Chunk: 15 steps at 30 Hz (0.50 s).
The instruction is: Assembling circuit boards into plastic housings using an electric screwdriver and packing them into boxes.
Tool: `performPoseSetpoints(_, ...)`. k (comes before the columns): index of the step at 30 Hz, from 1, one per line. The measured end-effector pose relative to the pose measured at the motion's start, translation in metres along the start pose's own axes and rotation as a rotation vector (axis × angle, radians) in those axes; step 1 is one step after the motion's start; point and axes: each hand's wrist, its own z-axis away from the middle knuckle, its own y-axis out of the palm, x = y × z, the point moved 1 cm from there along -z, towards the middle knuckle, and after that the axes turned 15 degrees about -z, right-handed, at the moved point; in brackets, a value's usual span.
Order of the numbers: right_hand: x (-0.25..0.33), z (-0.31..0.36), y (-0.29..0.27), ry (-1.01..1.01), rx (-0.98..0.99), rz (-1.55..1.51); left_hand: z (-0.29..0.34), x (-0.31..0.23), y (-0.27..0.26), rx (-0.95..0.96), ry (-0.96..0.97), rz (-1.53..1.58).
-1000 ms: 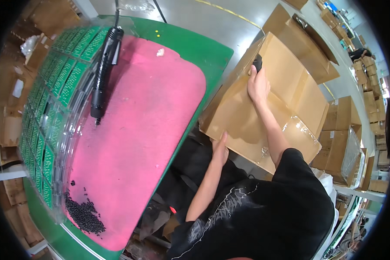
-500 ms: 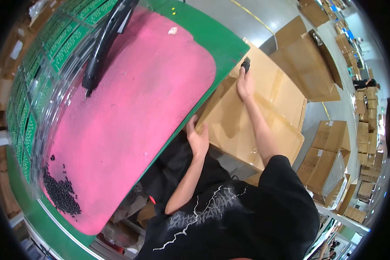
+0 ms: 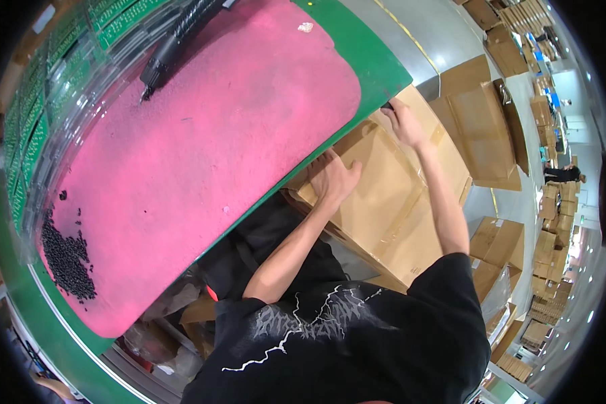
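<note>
Several green panels (image 3: 30, 145), set in layers of clear plastic (image 3: 81, 128), stand along the left side of the pink mat (image 3: 202, 155), which I take as my landmark from this end of the feed. Small black pieces (image 3: 67, 259) lie heaped on the mat's lower left corner, with a few strays beside them. Further right, at the mat's upper left, I see a black pen-shaped power tool (image 3: 182, 37), tilted, its tip pointing down and to the left. The mat itself lies on a green tabletop (image 3: 377, 57), and a pale scrap (image 3: 306, 27) sits near its upper right corner. Just off the mat's right edge, I have the left hand (image 3: 334, 180) laid on a large cardboard box (image 3: 384, 192), thumb spread away from the fingers and nothing in its grasp. That box is right of the mat, close against the tabletop's edge and partly covered by both arms. At its far side, near the tabletop's corner, the right hand (image 3: 405, 123) has its fingers closed on a small black object (image 3: 386, 106); most of it is hidden, so I cannot tell its shape. Below and right of the mat is the wearer's black shirt (image 3: 370, 337) with a white print. Well right of the mat I see another carton (image 3: 481, 128) with flaps spread, more boxes (image 3: 495, 242) below it, and a person in dark clothes (image 3: 562, 175) far off.
</note>
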Motion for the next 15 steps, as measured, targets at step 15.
performPoseSetpoints(15, 0.085, -0.059, 0.003, -0.140, 0.440, 0.624, 0.005, 0.033, 0.024, -0.259, 0.042, 0.071)
